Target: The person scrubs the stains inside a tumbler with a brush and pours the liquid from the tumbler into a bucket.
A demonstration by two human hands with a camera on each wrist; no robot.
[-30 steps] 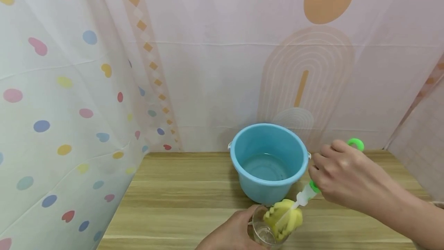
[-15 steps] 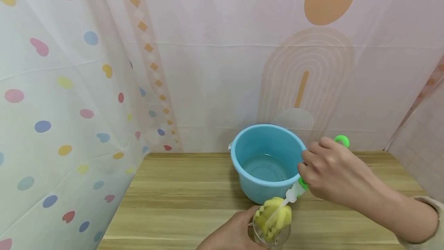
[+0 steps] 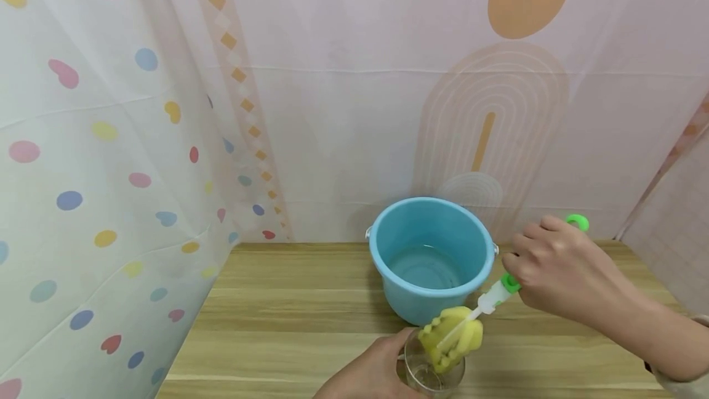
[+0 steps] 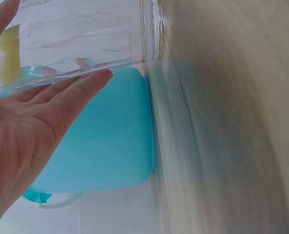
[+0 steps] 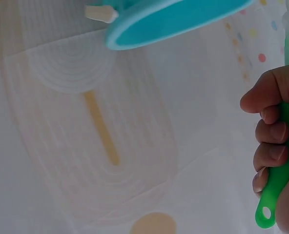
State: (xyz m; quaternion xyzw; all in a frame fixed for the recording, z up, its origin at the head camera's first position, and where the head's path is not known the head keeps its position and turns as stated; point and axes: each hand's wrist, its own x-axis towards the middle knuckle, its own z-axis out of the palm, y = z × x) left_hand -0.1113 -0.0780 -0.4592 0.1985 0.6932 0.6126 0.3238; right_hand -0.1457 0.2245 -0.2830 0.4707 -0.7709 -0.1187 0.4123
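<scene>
My left hand (image 3: 370, 369) holds a clear drinking glass (image 3: 437, 382) at the lower edge of the head view, with its mouth tilted up. In the left wrist view the glass (image 4: 86, 36) lies between the thumb and the extended fingers, close to the tabletop. My right hand (image 3: 567, 273) grips the green handle of a cup brush, which slants down to the left. Its yellow sponge head (image 3: 454, 338) is at the mouth of the glass, partly inside it. Curled fingers wrap the green handle (image 5: 283, 173) in the right wrist view.
A light blue bucket (image 3: 423, 308) with some water in it stands just behind the glass, near the back of the wood-grain table (image 3: 277, 325). A patterned curtain (image 3: 343, 140) hangs behind, and a dotted one (image 3: 122, 214) on the left.
The right hand and the brush first moved left, with the sponge deeper in the glass, then came back right and slightly up. The left hand and the glass stayed nearly in place.
</scene>
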